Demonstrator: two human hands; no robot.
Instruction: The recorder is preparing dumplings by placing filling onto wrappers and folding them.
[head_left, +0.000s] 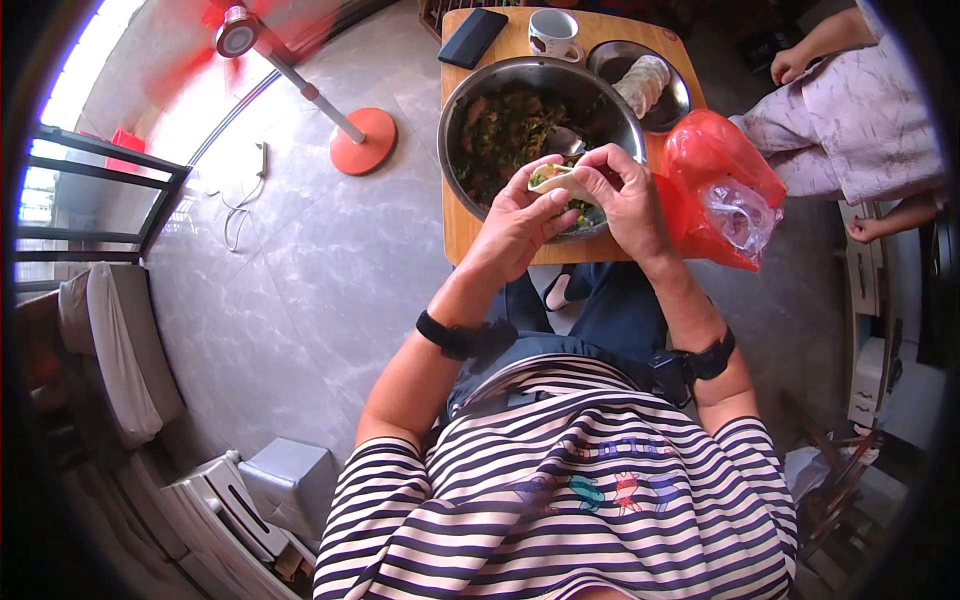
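Between my two hands is a folded dumpling wrapper with green and orange filling showing at its left end. My left hand supports it from the left. The thumb and fingers of my right hand pinch its right side. Both hands are over the near rim of a large steel bowl of chopped filling. A metal spoon rests in the filling, its lower part hidden by my hands. Behind the bowl to the right, a steel plate carries a row of finished dumplings.
On the wooden table are a dark phone and a mug. A red plastic bag hangs over the right edge, beside a standing person. A red floor fan and a power strip are to the left.
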